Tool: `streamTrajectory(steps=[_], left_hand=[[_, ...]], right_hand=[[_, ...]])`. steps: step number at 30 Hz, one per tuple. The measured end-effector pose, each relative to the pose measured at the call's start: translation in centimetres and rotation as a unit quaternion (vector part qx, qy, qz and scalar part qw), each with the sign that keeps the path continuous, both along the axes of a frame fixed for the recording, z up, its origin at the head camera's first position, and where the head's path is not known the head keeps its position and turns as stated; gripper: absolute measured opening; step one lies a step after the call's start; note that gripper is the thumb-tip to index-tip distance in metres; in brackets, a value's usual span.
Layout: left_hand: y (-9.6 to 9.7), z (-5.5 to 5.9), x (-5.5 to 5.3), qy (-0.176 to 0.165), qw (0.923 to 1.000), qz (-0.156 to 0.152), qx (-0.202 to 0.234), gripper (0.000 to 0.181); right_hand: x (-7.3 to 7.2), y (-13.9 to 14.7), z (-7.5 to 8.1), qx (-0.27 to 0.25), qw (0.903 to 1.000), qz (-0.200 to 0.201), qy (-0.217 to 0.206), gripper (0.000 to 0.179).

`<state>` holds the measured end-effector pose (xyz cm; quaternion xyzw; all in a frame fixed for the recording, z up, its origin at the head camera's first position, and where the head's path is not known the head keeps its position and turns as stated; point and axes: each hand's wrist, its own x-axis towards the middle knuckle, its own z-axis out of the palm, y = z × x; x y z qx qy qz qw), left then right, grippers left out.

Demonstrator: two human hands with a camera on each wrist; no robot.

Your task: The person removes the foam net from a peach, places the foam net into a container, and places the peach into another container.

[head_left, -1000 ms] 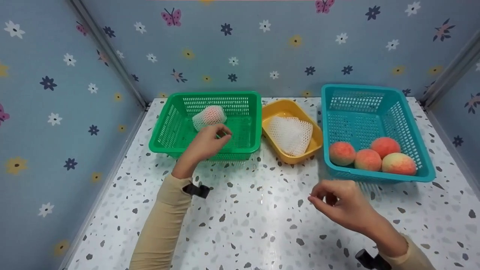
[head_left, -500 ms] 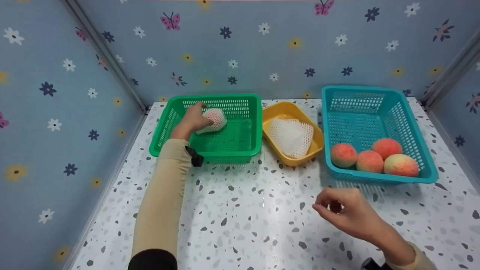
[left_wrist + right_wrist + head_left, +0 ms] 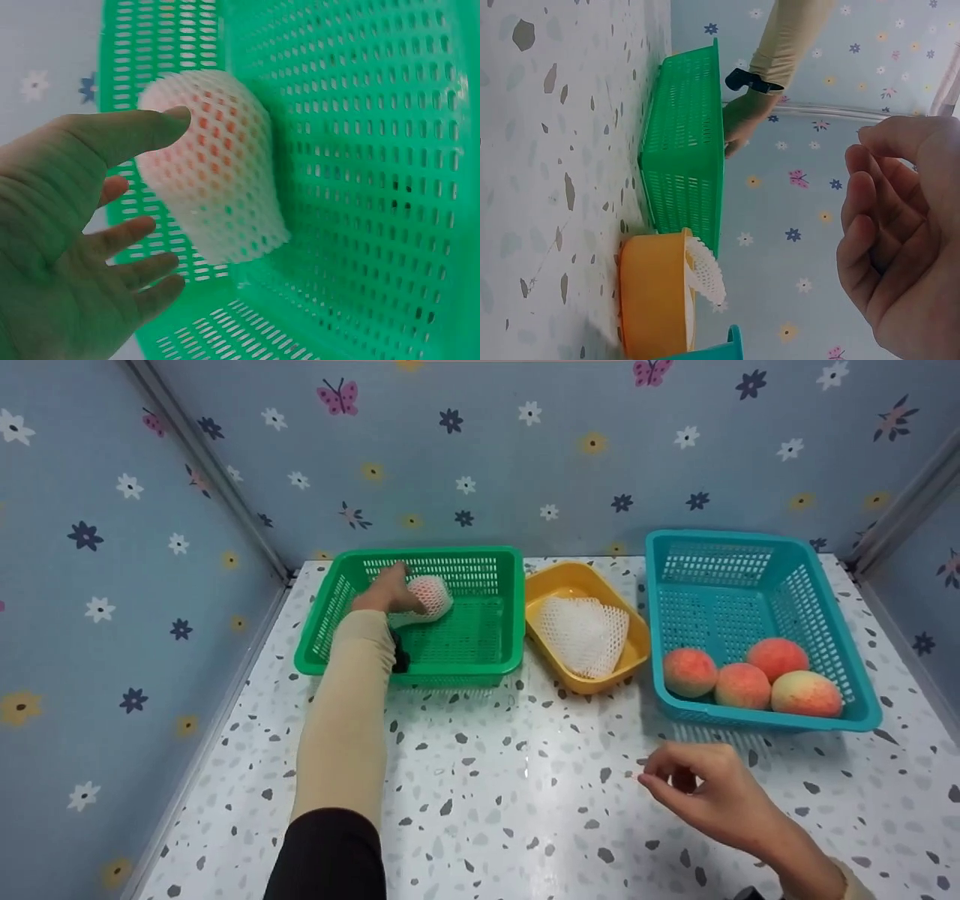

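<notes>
A peach in a white foam net sleeve (image 3: pixel 217 154) lies in the green basket (image 3: pixel 480 667), its pink skin showing through the mesh. My left hand (image 3: pixel 388 591) reaches into this basket beside the peach. In the left wrist view, its thumb (image 3: pixel 154 133) lies across the near side of the sleeve, and the other fingers are spread and relaxed; whether the thumb touches cannot be told. My right hand (image 3: pixel 716 791) hovers in front of the blue basket (image 3: pixel 720 615), fingers loosely curled, holding nothing.
Several bare peaches (image 3: pixel 742 686) lie at the near side of the blue basket. Between the two baskets stands a yellow tray (image 3: pixel 574 684) with white foam net sleeves (image 3: pixel 585 634) in it. A patterned wall (image 3: pixel 480 457) rises behind the speckled table (image 3: pixel 480 780).
My left hand has moved from above the green basket's near side, back and left, down to the wrapped peach. My right hand has drifted slightly toward me and to the right.
</notes>
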<state>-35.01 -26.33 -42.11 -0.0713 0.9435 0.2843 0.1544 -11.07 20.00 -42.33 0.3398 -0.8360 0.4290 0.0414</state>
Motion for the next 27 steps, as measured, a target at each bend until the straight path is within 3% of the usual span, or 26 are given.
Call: streamTrajectory(steps=[8, 17, 22, 27], left_hand=[[-0.7, -1.9, -0.8, -0.030, 0.9986, 0.019, 0.039, 0.086], [-0.6, -2.7, -1.4, -0.043, 0.9987, 0.011, 0.026, 0.085], [-0.7, -2.2, -1.4, -0.034, 0.9994, -0.007, 0.001, 0.082], [-0.4, -0.6, -1.6, -0.024, 0.9986, -0.047, -0.007, 0.080]], right_hand=[[0.3, 0.8, -0.4, 0.008, 0.9997, -0.019, -0.015, 0.027], [0.2, 0.8, -0.9, 0.009, 0.9993, -0.023, -0.028, 0.025], [0.2, 0.9, -1.2, 0.016, 0.9984, -0.030, -0.044, 0.023], [-0.4, 1.1, -0.9, 0.015, 0.9990, -0.033, -0.027, 0.025]])
